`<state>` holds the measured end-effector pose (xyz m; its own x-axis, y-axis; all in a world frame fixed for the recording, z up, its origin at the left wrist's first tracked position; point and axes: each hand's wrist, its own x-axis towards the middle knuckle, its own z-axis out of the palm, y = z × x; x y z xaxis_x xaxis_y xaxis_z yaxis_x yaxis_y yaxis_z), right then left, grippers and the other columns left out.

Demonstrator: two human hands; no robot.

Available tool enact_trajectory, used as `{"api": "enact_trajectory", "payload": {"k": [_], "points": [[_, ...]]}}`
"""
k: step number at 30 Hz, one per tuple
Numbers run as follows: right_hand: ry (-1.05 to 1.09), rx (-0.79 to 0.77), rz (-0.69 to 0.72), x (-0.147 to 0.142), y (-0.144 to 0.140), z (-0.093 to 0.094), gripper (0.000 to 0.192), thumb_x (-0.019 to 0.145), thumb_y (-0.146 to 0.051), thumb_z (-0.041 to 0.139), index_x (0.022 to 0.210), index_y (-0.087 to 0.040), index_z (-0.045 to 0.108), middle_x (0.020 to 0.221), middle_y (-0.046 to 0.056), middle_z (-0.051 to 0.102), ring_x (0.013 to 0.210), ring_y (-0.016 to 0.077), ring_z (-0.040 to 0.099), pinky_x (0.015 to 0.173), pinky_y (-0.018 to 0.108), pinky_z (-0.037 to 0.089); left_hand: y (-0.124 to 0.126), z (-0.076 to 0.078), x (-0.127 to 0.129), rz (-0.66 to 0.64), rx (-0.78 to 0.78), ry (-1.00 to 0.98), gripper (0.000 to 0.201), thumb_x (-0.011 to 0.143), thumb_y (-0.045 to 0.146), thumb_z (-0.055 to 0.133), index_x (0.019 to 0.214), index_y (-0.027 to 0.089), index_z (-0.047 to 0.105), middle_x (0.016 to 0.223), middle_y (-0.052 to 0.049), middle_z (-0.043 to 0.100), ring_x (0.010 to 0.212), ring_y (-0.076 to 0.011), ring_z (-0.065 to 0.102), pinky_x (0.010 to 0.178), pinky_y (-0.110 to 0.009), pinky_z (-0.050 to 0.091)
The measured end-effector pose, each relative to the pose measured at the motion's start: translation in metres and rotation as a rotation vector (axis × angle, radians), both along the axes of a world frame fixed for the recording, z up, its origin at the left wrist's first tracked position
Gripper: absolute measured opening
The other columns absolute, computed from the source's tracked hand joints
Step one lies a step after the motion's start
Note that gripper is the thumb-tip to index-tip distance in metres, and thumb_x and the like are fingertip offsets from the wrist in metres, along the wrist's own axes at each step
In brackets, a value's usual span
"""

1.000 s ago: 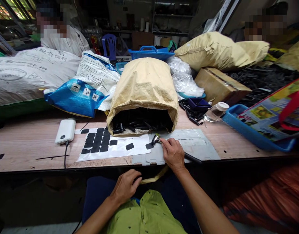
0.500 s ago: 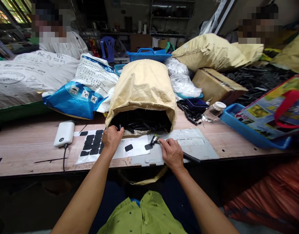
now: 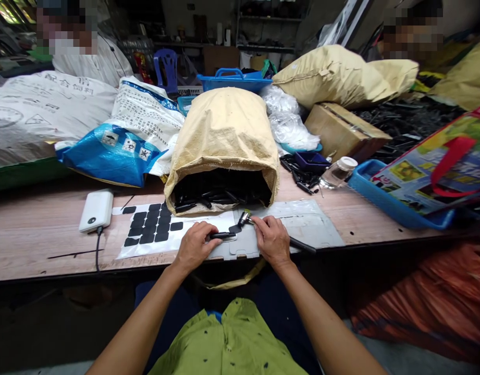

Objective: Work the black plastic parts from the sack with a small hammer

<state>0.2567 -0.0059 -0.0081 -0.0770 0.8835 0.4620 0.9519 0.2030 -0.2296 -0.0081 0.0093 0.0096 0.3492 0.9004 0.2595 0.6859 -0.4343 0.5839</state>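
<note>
My left hand (image 3: pixel 196 245) is closed on a slim black pen-like piece (image 3: pixel 224 236), held level just above the grey sheet (image 3: pixel 314 224) near the table's front edge. In my right hand (image 3: pixel 272 240) is a small hammer (image 3: pixel 245 219); its shiny metal head points left and its black handle runs out behind the palm. A beige sack (image 3: pixel 228 125) lies with its mouth towards me, and several similar black pieces (image 3: pixel 220 196) show inside. To the left, a white sheet (image 3: pixel 124 251) bears several black rounded squares (image 3: pixel 149 223).
A white power bank (image 3: pixel 96 211) with a cable lies at left. A blue and white bag (image 3: pixel 122 140) stands behind it. To the right are a clear jar (image 3: pixel 339 173), loose black parts, a cardboard box (image 3: pixel 341 127) and a blue basket (image 3: pixel 400 205). Two people are across the table.
My left hand has come from the sack's mouth towards me and right, bringing out a black pen-like piece. My right hand keeps the hammer in nearly the same place.
</note>
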Motion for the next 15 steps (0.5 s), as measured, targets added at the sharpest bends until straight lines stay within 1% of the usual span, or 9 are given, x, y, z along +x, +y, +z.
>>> {"api": "enact_trajectory", "payload": {"k": [2, 4, 9, 11, 13, 15], "points": [[0.000, 0.003, 0.002, 0.000, 0.000, 0.000, 0.028, 0.101, -0.026, 0.054, 0.124, -0.027, 0.070, 0.095, 0.006, 0.060, 0.089, 0.0217, 0.048, 0.078, 0.032, 0.036, 0.003, -0.006, 0.004, -0.007, -0.009, 0.011, 0.016, 0.084, 0.031, 0.077, 0.094, 0.022, 0.069, 0.091, -0.003, 0.069, 0.088, -0.0220, 0.059, 0.081, -0.035, 0.046], [0.000, 0.005, 0.003, 0.000, 0.000, 0.000, 0.028, 0.101, -0.026, 0.054, 0.125, -0.027, 0.070, 0.094, 0.006, 0.060, 0.089, 0.0217, 0.048, 0.078, 0.032, 0.036, 0.006, -0.010, 0.006, 0.015, -0.013, 0.005, 0.017, 0.083, 0.032, 0.079, 0.095, 0.023, 0.071, 0.090, -0.003, 0.069, 0.089, -0.0225, 0.059, 0.081, -0.036, 0.045], [0.014, 0.006, 0.016, 0.003, 0.003, -0.001, 0.029, 0.099, -0.024, 0.056, 0.124, -0.027, 0.071, 0.093, 0.005, 0.061, 0.087, 0.0216, 0.049, 0.077, 0.032, 0.038, 0.012, -0.016, 0.006, 0.033, -0.047, -0.019, 0.018, 0.081, 0.035, 0.080, 0.095, 0.026, 0.074, 0.089, -0.002, 0.069, 0.091, -0.0228, 0.060, 0.084, -0.036, 0.044], [0.026, 0.009, 0.027, 0.003, 0.003, 0.003, 0.029, 0.100, -0.023, 0.055, 0.123, -0.027, 0.071, 0.092, 0.005, 0.061, 0.086, 0.0214, 0.050, 0.078, 0.031, 0.040, 0.013, -0.016, 0.005, 0.034, -0.060, -0.031, 0.018, 0.080, 0.034, 0.081, 0.094, 0.025, 0.075, 0.088, -0.002, 0.070, 0.091, -0.0227, 0.060, 0.085, -0.037, 0.044], [0.078, 0.017, 0.043, -0.002, 0.000, 0.012, 0.031, 0.101, -0.023, 0.051, 0.126, -0.026, 0.070, 0.092, 0.005, 0.062, 0.088, 0.0212, 0.053, 0.081, 0.031, 0.043, 0.013, -0.016, 0.005, 0.033, -0.066, -0.042, 0.017, 0.080, 0.034, 0.081, 0.093, 0.025, 0.075, 0.087, -0.001, 0.070, 0.090, -0.0223, 0.060, 0.084, -0.037, 0.044], [0.201, 0.023, 0.083, -0.013, -0.006, 0.023, 0.034, 0.104, -0.024, 0.047, 0.130, -0.025, 0.068, 0.095, 0.006, 0.064, 0.092, 0.0213, 0.056, 0.086, 0.031, 0.045, 0.013, -0.015, 0.004, 0.031, -0.070, -0.050, 0.016, 0.079, 0.033, 0.082, 0.092, 0.025, 0.076, 0.085, -0.001, 0.069, 0.089, -0.0220, 0.059, 0.082, -0.036, 0.043]]}}
